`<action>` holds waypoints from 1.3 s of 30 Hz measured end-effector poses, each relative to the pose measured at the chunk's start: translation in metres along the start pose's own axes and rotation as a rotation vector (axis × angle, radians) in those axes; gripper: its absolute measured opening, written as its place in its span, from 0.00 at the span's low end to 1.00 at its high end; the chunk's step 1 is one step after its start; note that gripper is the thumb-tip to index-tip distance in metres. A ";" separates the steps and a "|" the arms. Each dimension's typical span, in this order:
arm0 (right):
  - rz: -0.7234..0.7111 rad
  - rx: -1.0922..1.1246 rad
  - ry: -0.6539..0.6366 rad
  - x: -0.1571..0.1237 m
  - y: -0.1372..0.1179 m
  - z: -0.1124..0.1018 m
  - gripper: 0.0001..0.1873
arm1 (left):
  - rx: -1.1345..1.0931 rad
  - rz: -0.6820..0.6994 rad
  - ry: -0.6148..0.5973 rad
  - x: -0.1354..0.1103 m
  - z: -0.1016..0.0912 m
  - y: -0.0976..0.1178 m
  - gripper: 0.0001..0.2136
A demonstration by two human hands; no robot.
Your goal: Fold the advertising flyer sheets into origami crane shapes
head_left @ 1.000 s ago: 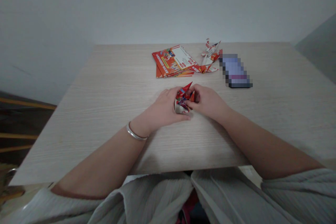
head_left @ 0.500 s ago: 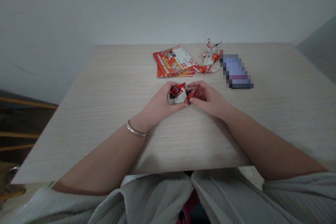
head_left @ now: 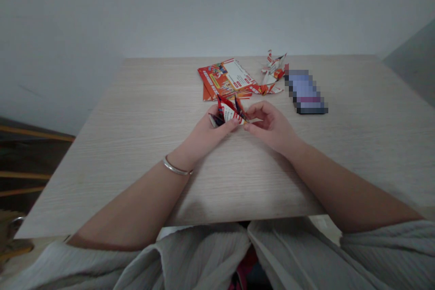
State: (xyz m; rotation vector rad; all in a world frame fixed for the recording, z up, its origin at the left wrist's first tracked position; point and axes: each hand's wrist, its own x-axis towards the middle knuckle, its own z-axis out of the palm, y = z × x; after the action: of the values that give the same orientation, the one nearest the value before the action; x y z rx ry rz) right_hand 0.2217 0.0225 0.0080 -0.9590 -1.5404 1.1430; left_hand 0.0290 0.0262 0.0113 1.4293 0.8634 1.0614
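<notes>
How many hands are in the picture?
2: the left hand holds the folded paper; the right hand is at the paper's right side, maybe touching it. No other hands show.

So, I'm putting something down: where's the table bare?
Bare table: from the cards to its left edge, from the phone to its right edge, and between the forearms. Crowded: back centre, around cards, folded paper and phone, and in front, where left hand holds a paper piece beside right hand.
</notes>
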 end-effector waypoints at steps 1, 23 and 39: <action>-0.010 -0.032 0.004 -0.001 -0.001 0.001 0.20 | -0.004 -0.017 0.000 0.000 0.000 0.000 0.28; 0.036 -0.090 0.145 0.001 -0.001 0.002 0.21 | 0.052 -0.033 -0.157 -0.002 0.000 0.004 0.29; -0.183 -0.407 -0.026 -0.006 -0.017 0.002 0.24 | 0.321 -0.019 -0.158 -0.007 0.000 0.009 0.25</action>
State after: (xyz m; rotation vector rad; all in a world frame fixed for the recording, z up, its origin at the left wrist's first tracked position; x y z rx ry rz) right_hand 0.2205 0.0126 0.0229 -1.0429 -1.8818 0.7286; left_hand 0.0261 0.0182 0.0189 1.7433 0.9598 0.8071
